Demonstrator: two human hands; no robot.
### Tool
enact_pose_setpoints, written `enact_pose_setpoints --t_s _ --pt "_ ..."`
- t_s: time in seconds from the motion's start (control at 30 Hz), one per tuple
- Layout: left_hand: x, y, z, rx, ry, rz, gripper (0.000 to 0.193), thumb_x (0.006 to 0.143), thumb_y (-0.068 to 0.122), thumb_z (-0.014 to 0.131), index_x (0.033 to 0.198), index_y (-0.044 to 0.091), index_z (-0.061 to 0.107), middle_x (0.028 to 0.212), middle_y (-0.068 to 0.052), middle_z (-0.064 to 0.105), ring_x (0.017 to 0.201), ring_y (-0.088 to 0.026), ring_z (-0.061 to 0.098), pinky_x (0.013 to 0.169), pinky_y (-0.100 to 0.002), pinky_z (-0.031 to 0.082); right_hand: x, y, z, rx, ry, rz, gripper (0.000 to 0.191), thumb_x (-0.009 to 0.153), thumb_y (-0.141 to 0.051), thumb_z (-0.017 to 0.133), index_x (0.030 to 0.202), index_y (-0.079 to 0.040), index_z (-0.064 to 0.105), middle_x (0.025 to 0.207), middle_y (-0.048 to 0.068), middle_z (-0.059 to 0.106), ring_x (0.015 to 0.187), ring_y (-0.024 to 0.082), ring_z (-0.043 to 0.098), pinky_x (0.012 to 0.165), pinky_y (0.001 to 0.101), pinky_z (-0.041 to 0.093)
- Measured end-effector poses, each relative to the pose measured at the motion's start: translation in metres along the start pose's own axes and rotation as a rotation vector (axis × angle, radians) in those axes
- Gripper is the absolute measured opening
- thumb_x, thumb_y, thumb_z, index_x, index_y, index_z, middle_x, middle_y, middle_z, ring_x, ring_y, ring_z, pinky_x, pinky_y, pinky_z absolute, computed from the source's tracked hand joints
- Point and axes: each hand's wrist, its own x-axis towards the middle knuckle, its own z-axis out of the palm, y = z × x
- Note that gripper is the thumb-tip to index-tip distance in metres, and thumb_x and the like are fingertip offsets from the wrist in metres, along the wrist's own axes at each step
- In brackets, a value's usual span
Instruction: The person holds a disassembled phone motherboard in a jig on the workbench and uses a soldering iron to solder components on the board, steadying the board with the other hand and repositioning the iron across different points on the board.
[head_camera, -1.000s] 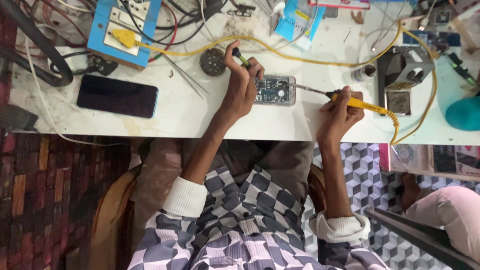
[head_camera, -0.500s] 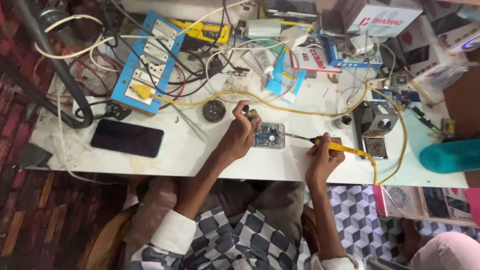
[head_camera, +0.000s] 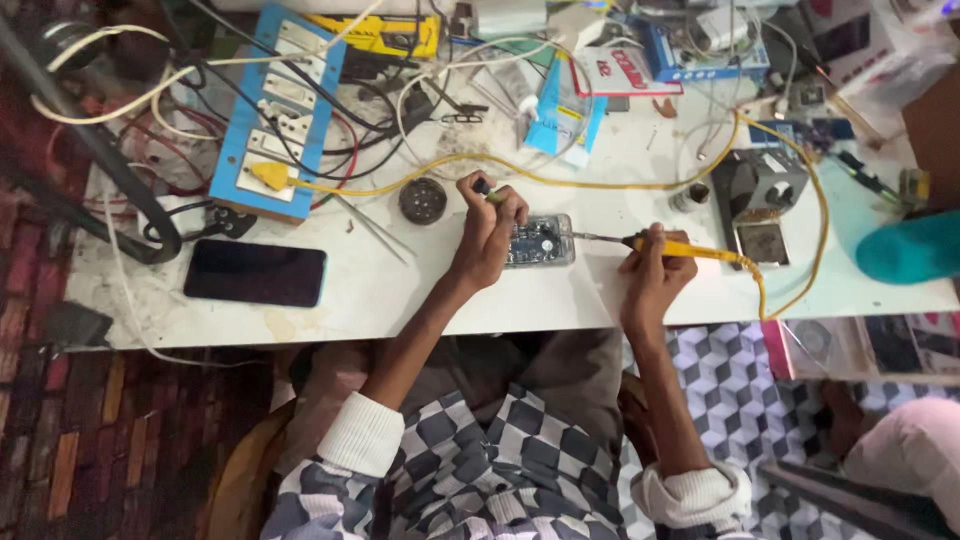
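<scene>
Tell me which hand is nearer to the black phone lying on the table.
Left. The left hand rests by the circuit board, right of the phone; the right hand, holding the soldering iron, is farther right.

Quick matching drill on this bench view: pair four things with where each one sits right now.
Things:
1. soldering iron
2. circuit board
3. phone
4. yellow plug

Places:
A. lying flat on the table's left part
B. in the blue socket strip
C. in the right hand
D. under the left hand

Pairs: 1-C, 2-D, 3-A, 4-B
</scene>
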Motion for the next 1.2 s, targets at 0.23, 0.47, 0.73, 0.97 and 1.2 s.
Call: enact_pose_setpoints --t_s 0.23,0.47,0.73,0.97,1.2 --pt "-0.006 0.013 0.008 0.136 -0.022 0.013 0.025 0.117 0.023 0.039 0.110 0.008 0.020 0.089 -0.010 0.053 0.082 -0.017 0.052 0.082 -0.034 0.047 0.002 0.003 -0.003 0.096 -0.003 0.014 0.028 0.111 -0.021 0.060 0.090 -0.003 0.056 0.072 0.004 0.057 0.050 0.009 0.048 0.049 0.0248 0.038" --pt "-0.003 0.024 0.019 0.210 0.073 -0.013 0.025 0.117 0.029 0.036 0.107 0.007 0.034 0.080 -0.009 0.053 0.072 -0.019 0.053 0.072 -0.035 0.047 0.005 0.010 -0.006 0.220 0.097 0.052 0.027 0.109 -0.022 0.062 0.090 -0.003 0.056 0.072 0.004 0.057 0.047 0.011 0.049 0.044 0.0260 0.039" --pt "0.006 0.025 0.011 0.164 0.074 -0.087 0.035 0.114 0.035 0.033 0.129 0.004 0.040 0.073 -0.005 0.054 0.068 -0.013 0.052 0.067 -0.032 0.045 0.006 0.013 -0.010 0.175 0.093 0.069 0.034 0.110 -0.034 0.056 0.092 -0.005 0.058 0.068 0.002 0.054 0.047 0.010 0.052 0.042 0.0231 0.037" --pt "-0.001 0.022 0.019 0.120 0.101 0.012 0.031 0.118 0.028 0.035 0.138 0.005 0.029 0.079 -0.005 0.053 0.077 -0.014 0.051 0.081 -0.032 0.045 0.006 0.015 -0.012 0.222 0.085 0.081 0.034 0.110 -0.030 0.060 0.088 -0.005 0.054 0.067 0.003 0.053 0.046 0.011 0.050 0.043 0.0251 0.040" --pt "-0.013 0.015 0.018 0.211 -0.007 0.103 0.032 0.117 0.017 0.033 0.144 0.005 0.020 0.083 -0.006 0.051 0.079 -0.017 0.052 0.085 -0.033 0.045 0.007 0.014 -0.011 0.229 0.088 0.072 0.029 0.110 -0.024 0.058 0.088 -0.006 0.053 0.069 0.003 0.054 0.046 0.011 0.052 0.042 0.0253 0.041"
